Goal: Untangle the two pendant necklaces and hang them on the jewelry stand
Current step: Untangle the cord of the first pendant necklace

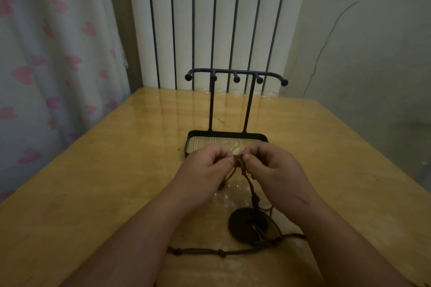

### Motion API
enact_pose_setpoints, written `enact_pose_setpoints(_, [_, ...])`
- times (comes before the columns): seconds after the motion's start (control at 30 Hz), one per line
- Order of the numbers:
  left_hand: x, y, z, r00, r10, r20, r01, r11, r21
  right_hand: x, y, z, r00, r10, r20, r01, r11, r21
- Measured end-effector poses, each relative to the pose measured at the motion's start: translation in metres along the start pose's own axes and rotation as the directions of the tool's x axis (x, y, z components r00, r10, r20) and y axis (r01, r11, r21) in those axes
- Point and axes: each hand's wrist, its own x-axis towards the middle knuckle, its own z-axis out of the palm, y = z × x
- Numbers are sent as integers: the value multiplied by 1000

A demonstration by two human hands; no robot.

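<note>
- Brown cords (pixel 238 162) of the tangled necklaces are bunched into a small knot, which both hands pinch between them above the table.
- On the knot's left side, the left hand (pixel 206 166) has its thumb and curled fingers closed tight on the strands.
- On the knot's right side, the right hand (pixel 274 170) pinches the same bunch in the same way; the two thumb tips nearly meet.
- Below the grip, toward the person, strands fall to a dark disc pendant (pixel 249 222) lying flat on the wooden table (pixel 93 193) between the forearms.
- Nearer still than the pendant, a knotted length of cord (pixel 221 251) runs across the table from one forearm to the other.
- A second pendant cannot be made out.
- Just beyond the grip stands the black jewelry stand (pixel 235 72); the knuckles cover part of its wood-grain base tray, and its hooked top bar rises well above the hands.
- Behind the stand is a white radiator (pixel 205 18); far left of the grip hangs a curtain (pixel 46 53) printed with pink hearts.
</note>
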Motion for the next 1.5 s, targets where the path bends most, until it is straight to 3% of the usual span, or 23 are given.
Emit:
enact_pose_setpoints(0.2, [-1, 0, -2, 994, 58, -97, -58, 998, 3, 1, 3, 0, 1000, 0, 2, 0, 1000, 8])
enact_pose_setpoints(0.53, [0, -4, -2, 987, 89, -133, -84, 995, 44, 2, 7, 1, 998, -69, 4, 69, 984, -162])
enact_pose_setpoints(0.83, [0, 0, -2, 989, 88, -116, -84, 996, 42, 0, 1, -1, 1000, 0, -13, -1, 1000, -31])
enact_pose_setpoints(1.1, [2, -1, -1, 997, 15, -79, -18, 999, -30, 2, 0, -2, 999, 32, -31, -36, 991, -130])
enact_pose_setpoints(1.27, [1, 1, -1, 997, -37, -66, 34, 999, -41, 1, -1, -6, 998, 14, -56, -17, 998, -55])
enact_pose_setpoints(1.5, [2, -1, -3, 997, -27, -67, 25, 999, -32, 0, 3, -2, 998, -56, -26, 49, 975, -218])
